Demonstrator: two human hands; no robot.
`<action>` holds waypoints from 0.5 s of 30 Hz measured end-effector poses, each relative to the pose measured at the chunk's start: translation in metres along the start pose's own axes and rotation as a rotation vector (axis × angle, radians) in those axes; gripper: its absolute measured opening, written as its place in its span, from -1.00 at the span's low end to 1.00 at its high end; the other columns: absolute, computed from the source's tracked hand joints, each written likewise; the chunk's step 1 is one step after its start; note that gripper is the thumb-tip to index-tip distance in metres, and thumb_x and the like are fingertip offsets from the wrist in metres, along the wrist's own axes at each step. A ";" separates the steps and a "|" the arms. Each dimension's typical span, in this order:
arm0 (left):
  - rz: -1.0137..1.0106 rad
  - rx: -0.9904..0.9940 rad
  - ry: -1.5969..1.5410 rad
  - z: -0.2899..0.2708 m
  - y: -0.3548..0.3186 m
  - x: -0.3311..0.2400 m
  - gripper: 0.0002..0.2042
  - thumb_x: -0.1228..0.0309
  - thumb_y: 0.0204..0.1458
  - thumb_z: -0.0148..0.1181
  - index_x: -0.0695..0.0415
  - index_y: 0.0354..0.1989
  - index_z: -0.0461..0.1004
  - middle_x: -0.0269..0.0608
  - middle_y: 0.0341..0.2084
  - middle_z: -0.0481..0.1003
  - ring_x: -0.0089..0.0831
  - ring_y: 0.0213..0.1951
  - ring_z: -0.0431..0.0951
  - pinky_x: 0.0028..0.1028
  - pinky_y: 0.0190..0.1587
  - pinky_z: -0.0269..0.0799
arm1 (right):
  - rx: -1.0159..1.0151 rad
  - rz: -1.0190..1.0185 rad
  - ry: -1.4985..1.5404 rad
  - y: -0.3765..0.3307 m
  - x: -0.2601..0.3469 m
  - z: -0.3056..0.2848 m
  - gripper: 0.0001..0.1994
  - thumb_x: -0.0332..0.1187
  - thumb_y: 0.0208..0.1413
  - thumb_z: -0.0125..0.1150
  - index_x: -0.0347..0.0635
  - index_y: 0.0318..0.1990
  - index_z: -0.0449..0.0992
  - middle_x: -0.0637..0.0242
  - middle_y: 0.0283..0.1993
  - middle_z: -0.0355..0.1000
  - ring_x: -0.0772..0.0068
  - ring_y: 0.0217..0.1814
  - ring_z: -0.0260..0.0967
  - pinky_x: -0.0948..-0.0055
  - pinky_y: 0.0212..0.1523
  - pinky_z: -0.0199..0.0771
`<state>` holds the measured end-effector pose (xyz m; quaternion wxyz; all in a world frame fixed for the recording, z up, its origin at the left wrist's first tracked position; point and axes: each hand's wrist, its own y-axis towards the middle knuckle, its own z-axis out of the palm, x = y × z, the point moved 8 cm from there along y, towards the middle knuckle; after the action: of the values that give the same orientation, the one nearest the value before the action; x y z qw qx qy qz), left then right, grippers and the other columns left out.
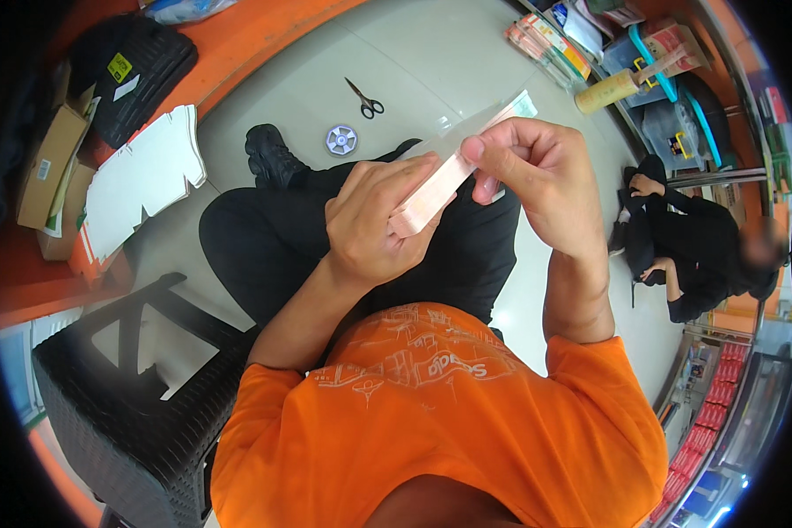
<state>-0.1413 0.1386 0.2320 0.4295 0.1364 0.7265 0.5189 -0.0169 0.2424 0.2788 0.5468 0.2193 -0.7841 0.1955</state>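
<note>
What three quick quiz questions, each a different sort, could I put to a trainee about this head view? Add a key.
1. Multiple choice: how does the left hand meet the pale pink pack?
A) Not touching it
B) Resting a fully open palm on it
C) Fingers wrapped around it

2. True or false: the scissors lie on the floor.

3. Fill in the colour: the stool on the person's left is ____.

Key: 1. C; 2. True; 3. Black.
</note>
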 end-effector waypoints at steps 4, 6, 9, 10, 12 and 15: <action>-0.007 0.019 -0.009 0.003 -0.002 -0.002 -0.59 0.62 -0.13 0.43 0.31 -0.07 0.46 -0.01 -0.21 0.63 -0.23 -0.26 0.63 -0.41 -0.20 0.50 | -0.021 0.011 -0.115 -0.002 0.001 -0.004 -0.74 -0.29 0.15 0.34 -0.38 -0.37 0.59 0.31 -0.56 0.53 0.65 -0.53 0.44 0.63 -0.47 0.38; 0.003 0.019 -0.017 0.004 -0.003 -0.004 -0.59 0.62 -0.13 0.43 0.31 -0.07 0.45 0.00 -0.20 0.63 -0.22 -0.26 0.63 -0.40 -0.19 0.50 | -0.024 0.026 -0.158 -0.003 0.003 -0.005 -0.74 -0.28 0.14 0.34 -0.38 -0.38 0.59 0.30 -0.58 0.52 0.65 -0.54 0.44 0.63 -0.49 0.36; 0.007 0.019 -0.017 0.006 -0.006 -0.005 -0.59 0.63 -0.13 0.43 0.31 -0.07 0.45 0.01 -0.19 0.62 -0.21 -0.26 0.62 -0.40 -0.20 0.49 | -0.026 0.034 -0.216 -0.004 0.007 -0.004 -0.74 -0.28 0.12 0.33 -0.38 -0.40 0.58 0.29 -0.59 0.52 0.64 -0.56 0.44 0.62 -0.52 0.35; 0.006 0.020 -0.017 0.006 -0.006 -0.006 -0.59 0.63 -0.13 0.43 0.31 -0.07 0.45 0.02 -0.19 0.62 -0.21 -0.27 0.62 -0.39 -0.20 0.49 | -0.024 0.032 -0.235 -0.004 0.007 -0.004 -0.74 -0.28 0.11 0.33 -0.38 -0.41 0.58 0.28 -0.59 0.52 0.63 -0.56 0.45 0.62 -0.52 0.35; 0.012 0.016 -0.015 0.007 -0.007 -0.007 -0.59 0.62 -0.12 0.43 0.31 -0.07 0.44 0.02 -0.19 0.62 -0.21 -0.27 0.62 -0.39 -0.21 0.48 | -0.016 0.031 -0.279 -0.004 0.009 -0.004 -0.73 -0.28 0.10 0.34 -0.38 -0.42 0.57 0.28 -0.59 0.52 0.61 -0.56 0.46 0.61 -0.53 0.35; 0.021 0.010 0.000 0.008 -0.009 -0.008 -0.60 0.62 -0.12 0.43 0.31 -0.07 0.44 0.02 -0.20 0.62 -0.22 -0.27 0.61 -0.39 -0.22 0.48 | 0.018 0.036 -0.354 -0.002 0.012 -0.003 -0.72 -0.27 0.10 0.34 -0.36 -0.44 0.54 0.27 -0.60 0.51 0.58 -0.57 0.48 0.60 -0.55 0.36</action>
<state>-0.1286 0.1350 0.2271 0.4235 0.1462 0.7275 0.5196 -0.0172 0.2405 0.2913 0.3945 0.2411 -0.8701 0.1707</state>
